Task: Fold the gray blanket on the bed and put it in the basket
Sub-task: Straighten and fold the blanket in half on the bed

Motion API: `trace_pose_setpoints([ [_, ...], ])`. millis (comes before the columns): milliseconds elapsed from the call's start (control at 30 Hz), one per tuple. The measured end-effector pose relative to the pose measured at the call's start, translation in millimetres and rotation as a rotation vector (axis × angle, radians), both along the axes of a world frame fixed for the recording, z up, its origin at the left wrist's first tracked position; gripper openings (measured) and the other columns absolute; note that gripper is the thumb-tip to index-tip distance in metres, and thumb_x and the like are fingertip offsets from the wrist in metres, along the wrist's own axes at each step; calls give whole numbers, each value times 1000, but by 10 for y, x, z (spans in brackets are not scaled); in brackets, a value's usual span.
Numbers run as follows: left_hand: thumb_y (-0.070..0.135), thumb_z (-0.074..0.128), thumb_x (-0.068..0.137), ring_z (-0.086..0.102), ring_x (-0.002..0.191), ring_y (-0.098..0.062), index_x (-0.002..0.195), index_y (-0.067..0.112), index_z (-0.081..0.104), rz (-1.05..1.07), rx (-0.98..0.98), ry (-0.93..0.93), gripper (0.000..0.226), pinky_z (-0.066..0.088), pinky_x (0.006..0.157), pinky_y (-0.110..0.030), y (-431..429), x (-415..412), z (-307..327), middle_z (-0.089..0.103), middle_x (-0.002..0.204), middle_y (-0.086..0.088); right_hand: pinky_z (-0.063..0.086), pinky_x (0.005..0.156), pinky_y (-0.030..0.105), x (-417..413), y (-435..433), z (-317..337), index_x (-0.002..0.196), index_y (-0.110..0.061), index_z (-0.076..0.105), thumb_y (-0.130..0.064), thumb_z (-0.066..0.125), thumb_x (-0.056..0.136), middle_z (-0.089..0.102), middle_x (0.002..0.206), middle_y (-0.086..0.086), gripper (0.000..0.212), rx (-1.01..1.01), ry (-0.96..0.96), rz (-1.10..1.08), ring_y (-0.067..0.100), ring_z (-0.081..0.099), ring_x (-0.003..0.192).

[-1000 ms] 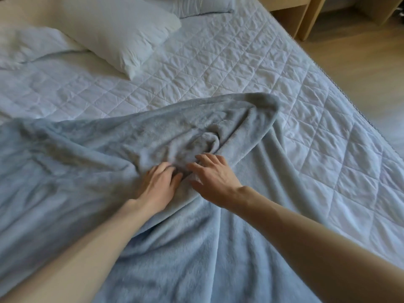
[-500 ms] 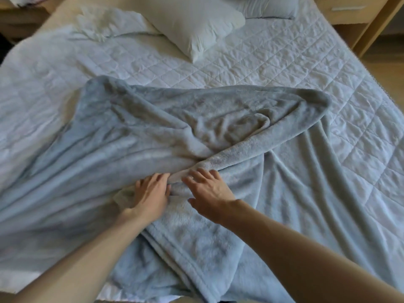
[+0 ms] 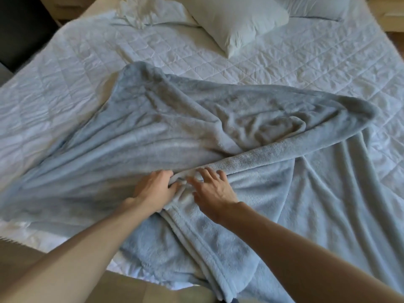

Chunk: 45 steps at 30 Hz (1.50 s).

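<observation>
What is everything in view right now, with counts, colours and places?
bed: one, white quilted cover, fills most of the view.
gray blanket: one, blue-gray, rumpled across the near half.
pillows: two, white, at the head end.
crumpled cloth: one, white, far left beside the pillows.
left hand: one, grips a blanket fold.
right hand: one, fingers spread on the blanket beside it.

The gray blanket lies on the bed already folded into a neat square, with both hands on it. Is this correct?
Not folded: in the head view the gray blanket lies spread out and rumpled on the bed. Both hands are on it: the left hand grips a bunch, the right hand rests with fingers spread.
</observation>
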<state>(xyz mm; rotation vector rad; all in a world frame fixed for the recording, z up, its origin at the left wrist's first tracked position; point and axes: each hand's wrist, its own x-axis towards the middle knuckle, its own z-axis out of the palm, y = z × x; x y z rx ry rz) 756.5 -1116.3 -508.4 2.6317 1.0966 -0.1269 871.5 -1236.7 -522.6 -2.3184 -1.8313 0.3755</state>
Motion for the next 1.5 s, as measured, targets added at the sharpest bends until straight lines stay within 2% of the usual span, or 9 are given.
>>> trace_pose_setpoints([
  [167, 26, 51, 89, 52, 59, -20, 59, 19, 44, 51, -154, -88, 31, 32, 50, -28, -342, 227, 312, 50, 58, 2, 32, 95, 38, -113, -207, 183, 125, -18, 53, -32, 48, 94, 49, 123, 9, 35, 156, 87, -194, 29, 45, 113],
  [400, 7, 55, 82, 34, 46, -11, 52, 17, 30, 40, -426, -233, 39, 26, 36, -15, -1074, 641, 540, 35, 49, 2, 43, 80, 38, -144, -962, 379, 105, -18, 46, -40, 34, 89, 53, 99, 2, 30, 305, 271, -438, 24, 53, 92],
  [467, 5, 55, 79, 36, 47, -11, 52, 17, 32, -9, -455, -241, 37, 28, 38, -15, -1347, 808, 533, 37, 50, 1, 42, 76, 34, -116, -1285, 403, 106, -20, 43, -45, 30, 88, 55, 100, 0, 33, 338, 311, -507, 21, 55, 91],
  [633, 5, 54, 81, 46, 50, -11, 56, 13, 39, -181, -567, -195, 31, 30, 37, -11, -2224, 1257, 532, 48, 53, -2, 37, 71, 30, 99, -2232, 429, 123, -22, 37, -44, 46, 83, 57, 107, -1, 46, 359, 301, -640, 18, 56, 91],
  [800, 5, 56, 82, 46, 60, -18, 57, 14, 36, -276, -566, -147, 33, 30, 45, -20, -3155, 1601, 416, 44, 57, -1, 48, 68, 38, 274, -3035, 370, 125, -21, 35, -34, 50, 79, 61, 105, 0, 50, 332, 272, -834, 24, 60, 89],
  [933, 11, 58, 83, 43, 62, -17, 56, 15, 35, -310, -549, -138, 36, 28, 51, -23, -3774, 1770, 344, 42, 57, 2, 46, 67, 42, 369, -3544, 252, 111, -20, 37, -18, 50, 81, 62, 97, 4, 32, 283, 291, -1019, 32, 61, 85],
  [1133, 15, 59, 83, 47, 66, -18, 54, 16, 36, -369, -536, -62, 37, 32, 57, -21, -4500, 1967, 124, 48, 60, 2, 42, 69, 40, 466, -4207, 89, 118, -18, 39, -12, 46, 82, 65, 100, 9, 37, 232, 327, -1199, 35, 59, 94],
  [1333, 13, 61, 77, 43, 61, -24, 50, 15, 37, -468, -448, 63, 36, 36, 57, -28, -4955, 2024, -168, 43, 51, -1, 35, 65, 38, 456, -4683, -215, 105, -14, 43, -9, 42, 83, 64, 99, 11, 22, 129, 408, -1273, 36, 56, 94],
  [1500, 13, 63, 72, 61, 87, -30, 68, 6, 61, -547, -366, 182, 9, 46, 68, -32, -4991, 1946, -459, 68, 80, -15, 35, 67, 38, 394, -4776, -600, 95, -12, 43, -8, 42, 82, 60, 103, 14, 14, 32, 538, -1301, 36, 54, 97],
])
